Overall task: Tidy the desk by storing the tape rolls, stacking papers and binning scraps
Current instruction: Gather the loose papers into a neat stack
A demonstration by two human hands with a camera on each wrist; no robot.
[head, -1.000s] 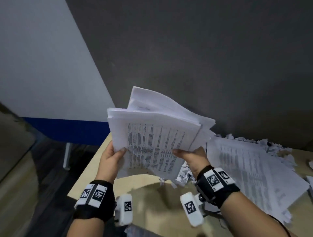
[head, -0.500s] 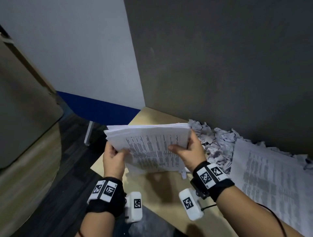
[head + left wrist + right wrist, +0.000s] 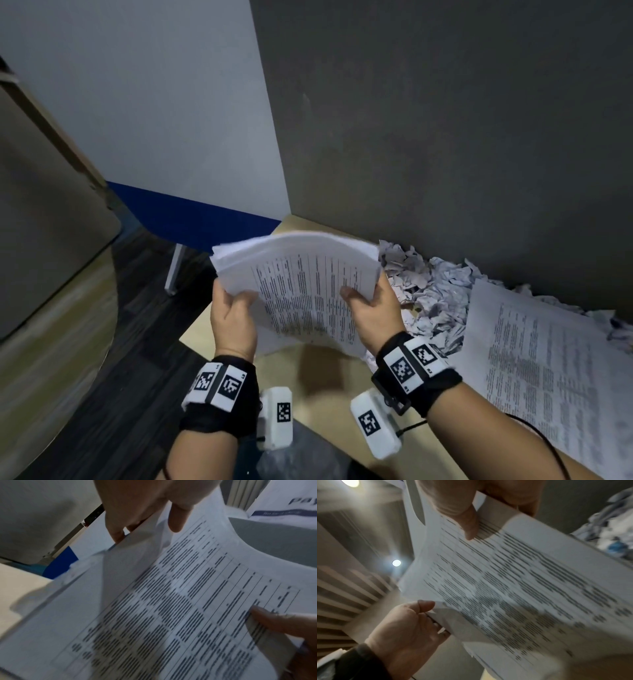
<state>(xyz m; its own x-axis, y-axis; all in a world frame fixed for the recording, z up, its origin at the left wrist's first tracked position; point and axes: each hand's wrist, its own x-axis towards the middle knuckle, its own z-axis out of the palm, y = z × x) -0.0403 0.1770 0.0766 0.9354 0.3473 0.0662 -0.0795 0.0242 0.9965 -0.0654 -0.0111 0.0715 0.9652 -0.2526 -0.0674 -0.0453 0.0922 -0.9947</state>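
Note:
A thick stack of printed papers (image 3: 301,281) is held upright above the desk's left corner, bowed outward, its lower edge near the wooden top. My left hand (image 3: 233,308) grips its left edge, thumb on the front sheet (image 3: 175,520). My right hand (image 3: 370,305) grips the right edge, its thumb (image 3: 469,524) pressed on the printed face. A heap of crumpled paper scraps (image 3: 431,284) lies against the grey wall just right of the stack. More printed sheets (image 3: 534,359) lie flat on the desk further right. No tape rolls are in view.
The wooden desk (image 3: 329,394) ends at a corner by my left hand, with dark floor (image 3: 130,359) beyond. A grey wall (image 3: 445,137) backs the desk. A white table leg (image 3: 173,270) and blue panel stand behind. Clear plastic (image 3: 294,459) shows below my wrists.
The stack has come down from a raised, fanned hold to sit lower over the desk corner, its sheets squared together. Both hands keep their grip; the view has swung left.

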